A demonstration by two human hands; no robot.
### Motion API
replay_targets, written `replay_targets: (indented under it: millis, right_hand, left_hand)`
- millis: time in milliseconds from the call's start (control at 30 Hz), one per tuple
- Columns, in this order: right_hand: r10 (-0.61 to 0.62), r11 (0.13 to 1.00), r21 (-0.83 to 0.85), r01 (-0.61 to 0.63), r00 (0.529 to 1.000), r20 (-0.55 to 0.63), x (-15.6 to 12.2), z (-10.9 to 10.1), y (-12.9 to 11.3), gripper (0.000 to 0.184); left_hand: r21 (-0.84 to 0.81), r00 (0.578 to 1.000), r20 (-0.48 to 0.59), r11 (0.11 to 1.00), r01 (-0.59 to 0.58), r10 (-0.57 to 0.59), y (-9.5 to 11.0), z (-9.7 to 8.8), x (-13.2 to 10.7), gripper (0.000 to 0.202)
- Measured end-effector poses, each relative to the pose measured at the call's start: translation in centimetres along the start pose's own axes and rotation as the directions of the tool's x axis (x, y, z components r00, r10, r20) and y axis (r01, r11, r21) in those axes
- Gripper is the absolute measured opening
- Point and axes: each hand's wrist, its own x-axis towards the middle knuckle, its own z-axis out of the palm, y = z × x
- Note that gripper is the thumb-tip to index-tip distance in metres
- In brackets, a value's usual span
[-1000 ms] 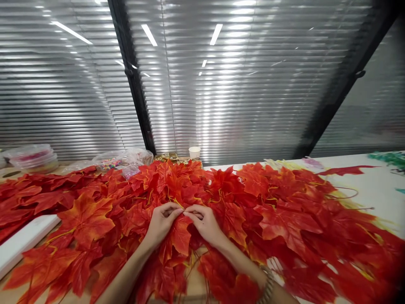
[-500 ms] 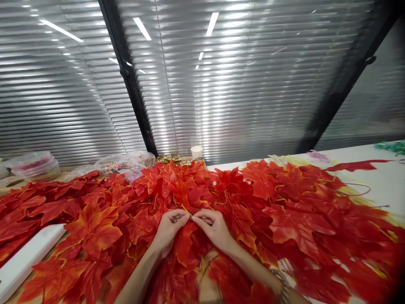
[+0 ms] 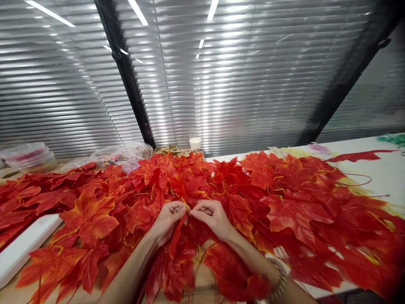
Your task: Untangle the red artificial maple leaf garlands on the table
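Observation:
A wide heap of red and orange artificial maple leaves (image 3: 272,198) with yellow stems covers the table. My left hand (image 3: 167,221) and my right hand (image 3: 212,218) meet fingertip to fingertip over the middle of the heap. Both are closed in a pinch on the yellow stem (image 3: 186,207) of one leaf (image 3: 177,236), which hangs folded between my wrists. A beaded bracelet (image 3: 280,283) sits on my right wrist.
A white flat box (image 3: 25,242) lies at the left front. Clear plastic tubs (image 3: 30,155) and bags of small beads (image 3: 123,154) stand at the back left. A white paper cup (image 3: 195,143) sits by the window blinds. Bare white tabletop (image 3: 382,177) shows at right.
The leaf between my hands has folded narrower and now hangs more upright. My fingers have curled tighter on the stem; the hands stay together over the heap.

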Motion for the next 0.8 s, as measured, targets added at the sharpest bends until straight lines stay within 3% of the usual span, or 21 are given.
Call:
replay_targets:
  millis: [300, 500, 800]
  right_hand:
    - [0.014, 0.998, 0.060, -0.016, 1.000, 0.025, 0.35, -0.31, 0.12, 0.016]
    - [0.040, 0.993, 0.105, -0.046, 0.997, 0.064, 0.27, -0.30, 0.10, 0.011]
    - [0.032, 0.997, 0.068, -0.034, 0.999, 0.019, 0.23, -0.17, 0.04, 0.014]
  left_hand:
    - [-0.001, 0.997, 0.057, 0.999, -0.054, 0.054, 0.33, 0.19, -0.23, 0.026]
    - [-0.004, 0.997, 0.044, 0.998, -0.058, 0.058, 0.37, 0.24, -0.29, 0.024]
    - [-0.018, 0.998, 0.012, 0.998, -0.064, 0.065, 0.37, 0.32, -0.30, 0.023]
